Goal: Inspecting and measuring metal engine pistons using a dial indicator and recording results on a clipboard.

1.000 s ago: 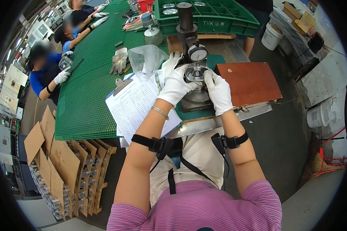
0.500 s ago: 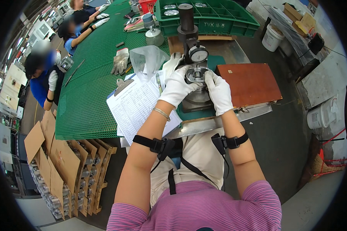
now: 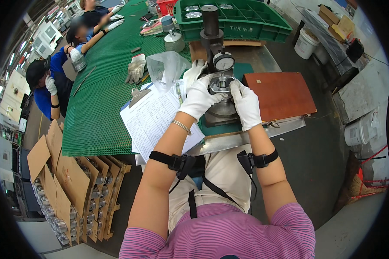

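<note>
A round, shiny metal part (image 3: 221, 83) with an open middle sits on the base of a dial gauge stand (image 3: 212, 34), under the dial indicator (image 3: 224, 62). My left hand (image 3: 199, 100), in a white glove, grips the part's left side, with the fingers closed along its rim. On the opposite side my right hand (image 3: 246, 102), gloved too, pinches the right edge. Both hands hide some of the part's outer wall. Below the part, the stand's round metal base (image 3: 221, 113) rests on a green mat.
A reddish-brown box (image 3: 281, 96) lies right of the stand, a green divided crate (image 3: 250, 31) behind it. Clipboard papers (image 3: 149, 116), a plastic bag (image 3: 165, 69) and gloves (image 3: 136, 69) lie left. Cardboard-separated metal parts (image 3: 73, 194) stand lower left. Co-workers sit along the table's far left.
My hands and the metal part stay nearly in place. At the left, the nearest co-worker has leaned and raised a gloved hand to the face; the other reaches to a metal part on the table.
</note>
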`<action>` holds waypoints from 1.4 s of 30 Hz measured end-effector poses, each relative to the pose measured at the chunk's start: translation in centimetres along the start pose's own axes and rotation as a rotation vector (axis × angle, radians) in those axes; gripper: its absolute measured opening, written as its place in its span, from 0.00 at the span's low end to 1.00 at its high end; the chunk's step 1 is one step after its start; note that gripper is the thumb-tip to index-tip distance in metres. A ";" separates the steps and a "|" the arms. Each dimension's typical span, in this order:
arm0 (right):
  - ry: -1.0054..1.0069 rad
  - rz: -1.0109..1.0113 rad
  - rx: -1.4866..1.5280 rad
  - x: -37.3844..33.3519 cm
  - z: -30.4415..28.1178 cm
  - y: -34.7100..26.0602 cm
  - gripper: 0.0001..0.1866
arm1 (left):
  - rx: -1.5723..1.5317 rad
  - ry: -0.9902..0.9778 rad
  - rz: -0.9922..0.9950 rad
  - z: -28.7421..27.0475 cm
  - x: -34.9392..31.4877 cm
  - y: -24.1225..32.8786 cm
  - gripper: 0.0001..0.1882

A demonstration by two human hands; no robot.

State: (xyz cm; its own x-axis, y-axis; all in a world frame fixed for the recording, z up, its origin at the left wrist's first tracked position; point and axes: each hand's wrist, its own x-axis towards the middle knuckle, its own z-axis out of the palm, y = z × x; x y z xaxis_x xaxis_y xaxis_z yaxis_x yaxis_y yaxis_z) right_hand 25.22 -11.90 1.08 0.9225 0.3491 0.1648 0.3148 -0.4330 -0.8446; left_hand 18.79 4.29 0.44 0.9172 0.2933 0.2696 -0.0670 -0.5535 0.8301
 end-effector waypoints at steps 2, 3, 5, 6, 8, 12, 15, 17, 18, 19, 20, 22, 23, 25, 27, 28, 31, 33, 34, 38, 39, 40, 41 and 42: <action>0.067 -0.096 0.030 0.2 -0.1 0.1 0.24 | 0.005 0.025 0.010 0.0 0.0 0.8 0.36; 0.039 -0.078 0.055 0.3 -0.4 0.1 0.24 | 0.016 0.056 0.037 0.0 -0.3 2.0 0.35; 0.024 -0.156 0.049 -0.1 -1.0 -0.9 0.23 | 0.112 0.163 0.177 -0.2 -1.1 3.0 0.32; 0.055 -0.219 0.001 -0.1 -0.9 -0.7 0.22 | 0.224 0.221 0.219 0.1 -1.4 2.6 0.32; 0.020 -0.183 0.024 -0.2 -0.4 0.5 0.22 | 0.112 0.168 0.048 1.1 -2.2 2.1 0.36; -0.099 -0.096 -0.021 -1.5 -1.4 -1.5 0.22 | 0.190 0.329 0.068 2.1 -3.1 0.9 0.39; -0.104 -0.179 -0.139 -2.9 -2.8 -3.1 0.22 | 0.119 0.314 0.030 1.2 -4.4 1.9 0.39; -0.302 -0.001 0.130 -3.5 -3.4 -3.4 0.21 | -0.028 0.260 -0.046 0.3 -5.3 2.7 0.35; -0.315 -0.016 0.128 -3.9 -3.6 -3.8 0.21 | -0.025 0.279 -0.048 0.0 -5.8 2.4 0.35; -0.336 0.030 0.341 -4.5 -3.8 -4.3 0.21 | -0.279 0.259 -0.107 -0.4 -6.6 2.0 0.33; -0.359 0.084 0.554 -4.9 -3.8 -4.7 0.20 | -0.533 0.237 -0.165 -0.9 -7.5 1.7 0.32; -0.399 0.060 0.576 -4.8 -4.0 -5.2 0.19 | -0.705 0.156 -0.248 -2.6 -9.2 3.5 0.30; -0.435 0.071 0.542 -4.8 -3.7 -5.5 0.19 | -0.952 0.100 -0.269 -3.0 -10.4 3.5 0.29; -0.541 0.084 0.514 -5.1 -2.7 -5.7 0.18 | -1.244 -0.020 -0.217 -3.5 -12.4 2.9 0.30; -0.673 0.009 0.488 -5.6 -1.7 -5.4 0.19 | -1.255 -0.043 -0.243 -3.8 -13.9 3.3 0.33; -0.725 -0.020 0.523 -6.0 -0.8 -5.4 0.19 | -1.240 -0.046 -0.265 -4.1 -14.7 3.6 0.33; -0.751 -0.068 0.476 -7.2 0.5 -5.9 0.18 | -1.350 -0.047 -0.260 -4.5 -17.0 2.9 0.31; -0.792 -0.079 0.447 -8.1 1.2 -6.4 0.17 | -1.545 -0.082 -0.152 -4.9 -18.3 2.8 0.30; -0.801 -0.082 0.494 -8.8 1.2 -7.2 0.17 | -1.542 -0.060 -0.153 -5.1 -19.0 2.9 0.30; -0.875 0.083 0.669 -10.9 1.2 -9.3 0.16 | -1.516 0.071 -0.316 -5.2 -20.8 2.7 0.26; -0.861 0.089 0.680 -11.3 1.4 -9.4 0.15 | -1.501 0.065 -0.284 -5.2 -21.1 2.5 0.25; -0.865 0.090 0.677 -11.7 1.4 -9.8 0.15 | -1.486 0.058 -0.254 -5.2 -21.3 2.3 0.24; -0.855 0.104 0.677 -12.1 1.4 -10.3 0.15 | -1.488 0.061 -0.254 -5.1 -21.7 2.2 0.24; -0.843 0.121 0.676 -12.4 1.5 -10.7 0.15 | -1.172 0.081 -0.103 -5.3 -22.0 2.7 0.24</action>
State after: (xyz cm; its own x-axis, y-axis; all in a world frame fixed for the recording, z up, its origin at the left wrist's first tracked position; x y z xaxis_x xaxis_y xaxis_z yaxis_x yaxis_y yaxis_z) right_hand 10.04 -10.38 7.31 0.4075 0.9049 -0.1229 -0.1942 -0.0457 -0.9799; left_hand -3.68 0.45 -0.72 0.9146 0.3671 0.1699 -0.3526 0.5176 0.7796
